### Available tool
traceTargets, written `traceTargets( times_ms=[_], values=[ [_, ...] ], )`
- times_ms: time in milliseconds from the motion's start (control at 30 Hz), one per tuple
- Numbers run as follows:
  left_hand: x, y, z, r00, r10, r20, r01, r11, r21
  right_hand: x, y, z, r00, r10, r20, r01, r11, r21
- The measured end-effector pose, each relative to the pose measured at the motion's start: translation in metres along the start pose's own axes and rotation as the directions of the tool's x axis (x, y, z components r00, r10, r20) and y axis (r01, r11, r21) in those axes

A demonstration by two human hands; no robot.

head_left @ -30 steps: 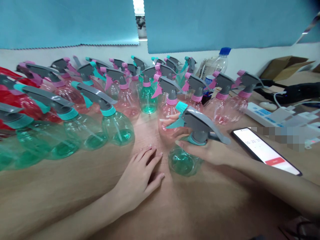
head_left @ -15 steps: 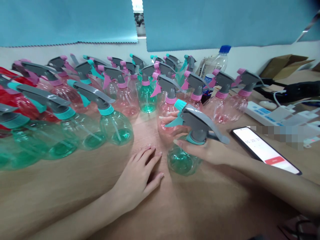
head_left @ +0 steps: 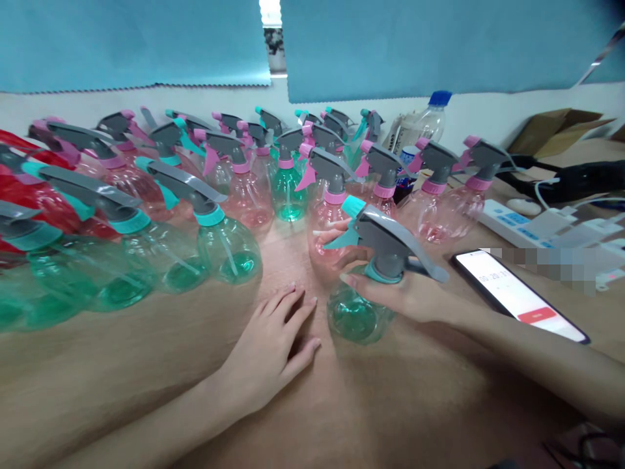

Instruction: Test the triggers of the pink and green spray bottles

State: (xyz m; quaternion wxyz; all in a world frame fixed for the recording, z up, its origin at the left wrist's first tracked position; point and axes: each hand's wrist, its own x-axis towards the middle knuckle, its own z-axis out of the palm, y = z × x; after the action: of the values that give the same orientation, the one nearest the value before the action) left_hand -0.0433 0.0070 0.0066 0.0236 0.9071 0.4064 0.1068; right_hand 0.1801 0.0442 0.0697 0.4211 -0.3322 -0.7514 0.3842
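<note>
Flat on the table (head_left: 161, 365), my left hand (head_left: 273, 345) rests with its fingers apart and nothing in it. My right hand (head_left: 415, 293) is wrapped round a green spray bottle (head_left: 354, 316) with a grey and turquoise spray head (head_left: 383, 238). The thumb lies across the front below the turquoise collar; the fingers show behind it, in front of a pink spray bottle (head_left: 322, 215). This green bottle stands upright on the table, right of my left hand. Another green spray bottle (head_left: 229, 251) stands beyond my left hand, to its left.
Several pink and green spray bottles crowd the back and left, near a red plastic bag (head_left: 19, 185). On the right lie a phone (head_left: 517, 293) with a timer, a power strip (head_left: 512, 221) with plugs and cables, and a cardboard box (head_left: 556, 130). A blue-capped bottle (head_left: 432, 120) stands behind.
Both hands and the held spray bottle stay where they were. Only the view has shifted very slightly.
</note>
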Motion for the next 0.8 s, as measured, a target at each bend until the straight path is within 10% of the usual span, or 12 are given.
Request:
traceTargets(
  times_ms=[800],
  values=[
    [0.001,0.000,0.001,1.000,0.002,-0.001,-0.002,1.000,-0.019,0.004,-0.021,0.001,0.994,0.070,-0.082,-0.078,0.991,-0.108]
  ],
)
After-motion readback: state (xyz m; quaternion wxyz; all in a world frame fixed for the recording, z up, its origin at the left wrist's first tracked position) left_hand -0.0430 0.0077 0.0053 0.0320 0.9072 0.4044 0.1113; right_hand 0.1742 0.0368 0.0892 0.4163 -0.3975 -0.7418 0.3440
